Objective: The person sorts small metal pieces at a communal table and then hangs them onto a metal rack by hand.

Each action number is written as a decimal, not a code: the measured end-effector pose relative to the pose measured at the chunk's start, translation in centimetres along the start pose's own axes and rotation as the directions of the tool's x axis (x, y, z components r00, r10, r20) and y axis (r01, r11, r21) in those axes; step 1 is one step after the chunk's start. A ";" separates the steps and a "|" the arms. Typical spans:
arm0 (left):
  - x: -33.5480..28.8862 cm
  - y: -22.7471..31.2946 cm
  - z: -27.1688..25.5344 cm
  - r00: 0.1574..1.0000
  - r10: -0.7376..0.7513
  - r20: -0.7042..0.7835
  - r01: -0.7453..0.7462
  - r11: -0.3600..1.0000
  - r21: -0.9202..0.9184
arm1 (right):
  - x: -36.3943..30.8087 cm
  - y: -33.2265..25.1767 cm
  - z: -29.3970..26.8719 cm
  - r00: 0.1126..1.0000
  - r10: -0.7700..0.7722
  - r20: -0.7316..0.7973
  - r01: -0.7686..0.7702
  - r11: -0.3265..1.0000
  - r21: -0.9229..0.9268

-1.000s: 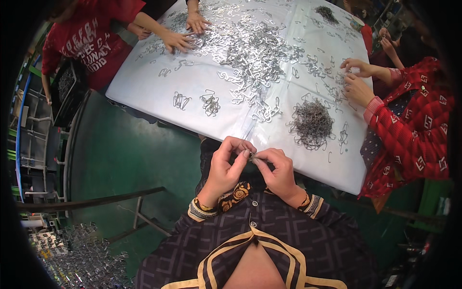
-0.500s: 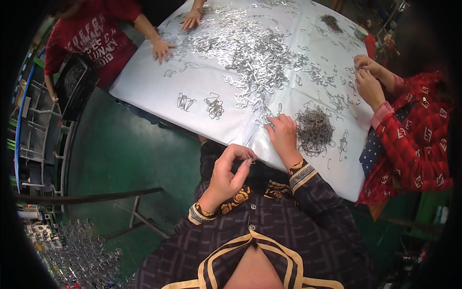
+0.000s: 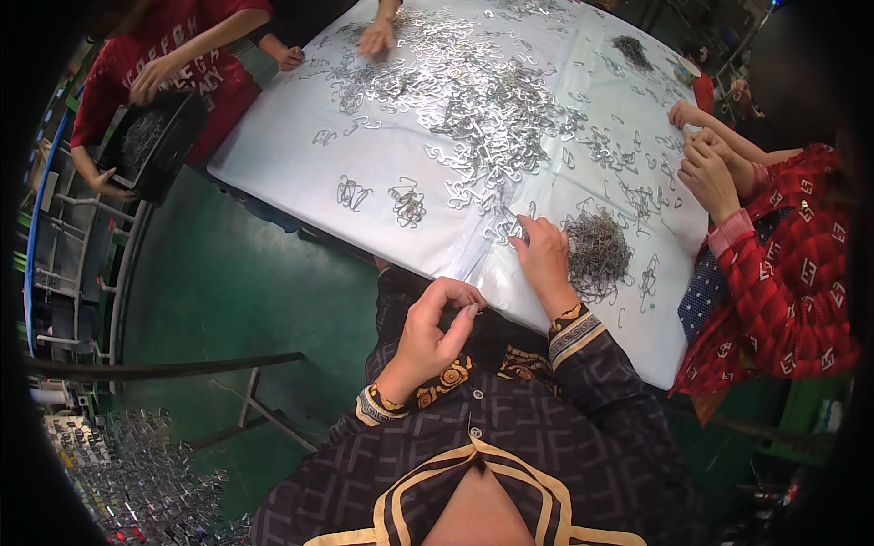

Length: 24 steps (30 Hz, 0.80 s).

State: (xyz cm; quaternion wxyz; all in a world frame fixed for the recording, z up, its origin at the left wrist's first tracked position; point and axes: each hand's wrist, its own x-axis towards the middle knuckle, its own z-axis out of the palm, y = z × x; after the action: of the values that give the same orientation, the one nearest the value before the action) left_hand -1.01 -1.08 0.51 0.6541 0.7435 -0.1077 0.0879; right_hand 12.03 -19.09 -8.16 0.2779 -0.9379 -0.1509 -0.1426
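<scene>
My left hand [image 3: 439, 320] hovers just off the table's near edge, thumb and forefinger pinched together. Whatever sits between those fingertips is too small to name. At the near tip of the big pile of silvery bent metal hooks [image 3: 487, 127], my right hand [image 3: 546, 262] has thumb and forefinger closed on a shiny bent hook [image 3: 521, 234]. A heap of darker bent wire pieces [image 3: 598, 255] lies right beside that hand. Two small clusters of wire pieces, one [image 3: 350, 192] and another [image 3: 407, 206], rest to the left on the white table cover [image 3: 300, 168].
On the left, a person in a red shirt [image 3: 218, 86] holds a black crate [image 3: 164, 141] of dark pieces. Another person's hand [image 3: 376, 38] is over the pile's far side. At right, a person in a patterned red jacket works with both hands [image 3: 710, 173]. A metal bar [image 3: 173, 373] stands lower left.
The red-shirted person's hand has left the table and moved to the black crate, which is lifted slightly. My right hand has shifted a little right, its fingers drawn closer. My left stays put.
</scene>
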 end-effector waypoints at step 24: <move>0.2 -0.2 1.0 1.000 -0.023 -0.002 0.023 1.000 0.001 | -1.3 -3.2 -4.3 0.924 0.284 0.256 -0.350 0.360 0.865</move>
State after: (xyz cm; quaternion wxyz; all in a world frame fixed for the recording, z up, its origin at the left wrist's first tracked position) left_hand -0.81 -2.09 0.27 0.6549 0.7449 -0.0985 0.0810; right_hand 8.86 -19.28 -3.64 0.7507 -0.6585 -0.0285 0.0455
